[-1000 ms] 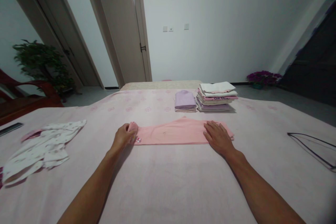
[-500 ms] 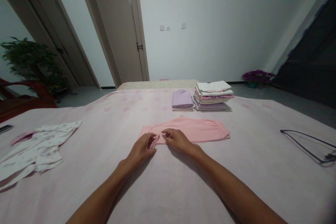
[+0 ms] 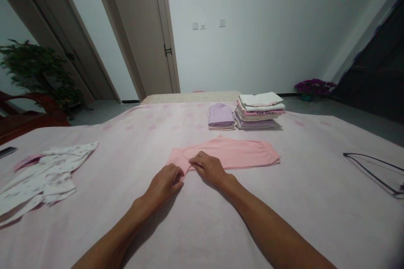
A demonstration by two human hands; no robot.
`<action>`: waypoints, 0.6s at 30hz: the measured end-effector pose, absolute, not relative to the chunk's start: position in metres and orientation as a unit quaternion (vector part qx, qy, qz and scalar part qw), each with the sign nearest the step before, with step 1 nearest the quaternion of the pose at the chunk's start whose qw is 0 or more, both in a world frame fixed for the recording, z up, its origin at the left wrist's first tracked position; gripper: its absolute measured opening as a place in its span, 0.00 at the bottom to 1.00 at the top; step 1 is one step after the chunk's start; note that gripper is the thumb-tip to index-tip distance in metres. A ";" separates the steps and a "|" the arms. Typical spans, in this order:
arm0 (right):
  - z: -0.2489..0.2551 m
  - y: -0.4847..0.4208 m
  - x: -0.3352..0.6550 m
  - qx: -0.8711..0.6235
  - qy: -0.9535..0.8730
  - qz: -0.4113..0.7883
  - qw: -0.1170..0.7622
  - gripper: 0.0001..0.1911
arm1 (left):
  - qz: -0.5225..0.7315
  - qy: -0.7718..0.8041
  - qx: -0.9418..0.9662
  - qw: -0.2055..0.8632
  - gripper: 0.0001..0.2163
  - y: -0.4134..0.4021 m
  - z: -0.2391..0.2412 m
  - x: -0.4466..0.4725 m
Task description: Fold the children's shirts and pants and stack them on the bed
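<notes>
A pair of pink pants [image 3: 243, 154], folded lengthwise, lies flat across the bed-like surface in front of me. At the near edge of their left part, my left hand [image 3: 168, 180] is closed with fingertips and thumb pinching a corner of the cloth. My right hand [image 3: 208, 168] is just to the right of it, fingers pinched together on the same edge. A narrow fold of pink fabric runs between the two hands. The right end of the pants lies untouched.
Behind the pants stand a lilac folded stack [image 3: 221, 117] and a taller stack of folded clothes [image 3: 259, 111]. A white patterned garment [image 3: 53, 172] lies loose at left, near a phone [image 3: 6, 151]. A black wire hanger [image 3: 372, 172] lies at right on the pink sheet [image 3: 202, 227].
My left hand has moved slightly left and toward me, drawing out the pink corner. My right hand has lowered and shifted left, its fingers closing on the fabric edge. The view has shifted slightly.
</notes>
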State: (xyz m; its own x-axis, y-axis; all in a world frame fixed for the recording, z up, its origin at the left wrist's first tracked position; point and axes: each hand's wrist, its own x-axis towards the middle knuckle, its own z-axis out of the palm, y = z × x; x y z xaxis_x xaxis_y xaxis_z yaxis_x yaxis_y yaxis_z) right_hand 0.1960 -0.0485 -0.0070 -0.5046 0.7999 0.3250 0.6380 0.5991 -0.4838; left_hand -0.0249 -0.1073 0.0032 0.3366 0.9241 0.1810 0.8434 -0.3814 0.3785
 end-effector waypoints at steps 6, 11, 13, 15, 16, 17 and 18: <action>-0.009 -0.048 0.193 -0.435 -0.853 0.140 0.252 0.12 | 0.176 0.546 0.813 0.096 0.05 -0.107 0.001 -0.025; -0.016 -0.047 0.195 -0.426 -0.845 0.149 0.287 0.12 | 0.155 0.585 0.794 0.053 0.06 -0.113 0.014 -0.016; -0.017 -0.046 0.196 -0.428 -0.826 0.165 0.326 0.13 | 0.188 0.603 0.774 0.046 0.05 -0.114 0.020 -0.013; -0.015 -0.047 0.196 -0.440 -0.798 0.186 0.369 0.13 | 0.247 0.614 0.748 0.057 0.06 -0.113 0.021 -0.011; -0.013 -0.048 0.196 -0.448 -0.783 0.199 0.383 0.13 | 0.278 0.616 0.734 0.065 0.07 -0.112 0.021 -0.011; -0.011 -0.050 0.195 -0.456 -0.771 0.216 0.389 0.13 | 0.306 0.615 0.723 0.074 0.07 -0.111 0.019 -0.011; -0.008 -0.052 0.194 -0.462 -0.761 0.236 0.390 0.13 | 0.328 0.612 0.715 0.081 0.08 -0.110 0.017 -0.011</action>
